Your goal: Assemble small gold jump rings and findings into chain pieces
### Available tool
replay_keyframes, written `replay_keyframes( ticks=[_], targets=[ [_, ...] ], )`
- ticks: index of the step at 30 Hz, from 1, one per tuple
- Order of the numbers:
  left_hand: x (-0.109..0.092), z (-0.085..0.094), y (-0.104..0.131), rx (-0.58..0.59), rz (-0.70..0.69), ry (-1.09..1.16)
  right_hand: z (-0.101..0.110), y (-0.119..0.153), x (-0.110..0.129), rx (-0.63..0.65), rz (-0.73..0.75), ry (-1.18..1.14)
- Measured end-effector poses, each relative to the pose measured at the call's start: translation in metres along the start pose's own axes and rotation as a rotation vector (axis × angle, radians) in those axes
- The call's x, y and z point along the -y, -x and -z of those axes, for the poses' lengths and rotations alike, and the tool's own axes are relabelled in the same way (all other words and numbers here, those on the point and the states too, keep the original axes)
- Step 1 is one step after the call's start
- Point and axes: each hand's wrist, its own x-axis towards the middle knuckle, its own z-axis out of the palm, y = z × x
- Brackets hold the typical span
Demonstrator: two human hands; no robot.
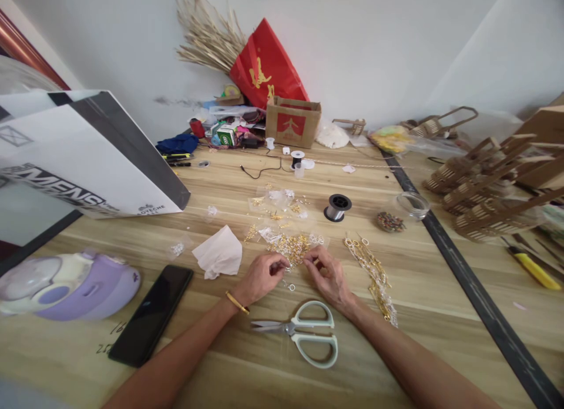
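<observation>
Bare forearms (187, 345) converge from the table's (434, 315) near side; the left hand (262, 274) pinches, and the right hand (329, 275) curls inward opposite, near it.

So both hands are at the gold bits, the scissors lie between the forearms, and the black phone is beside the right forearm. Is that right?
Not quite: the head view shows the black phone beside the left forearm. The left hand and right hand are at the gold bits, and the scissors lie between the forearms.

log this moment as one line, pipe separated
left hand: curled beside gold pieces | right hand: likewise | hold: too small to tell | scissors: lying on table
</observation>
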Motion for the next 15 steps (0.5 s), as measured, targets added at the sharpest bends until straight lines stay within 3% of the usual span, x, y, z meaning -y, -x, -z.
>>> replay_keyframes(
  ticks=[8,15],
  targets=[
    [-0.0055,0.0044,0.0010,0.029,-0.045,-0.107,0.0006,-0.0005,0.0018,0.013,0.001,-0.015],
    [0.0003,-0.0008,0.0022,0.053,-0.039,-0.012,0.0005,0.0003,0.0029,0.021,0.002,-0.036]
  ],
)
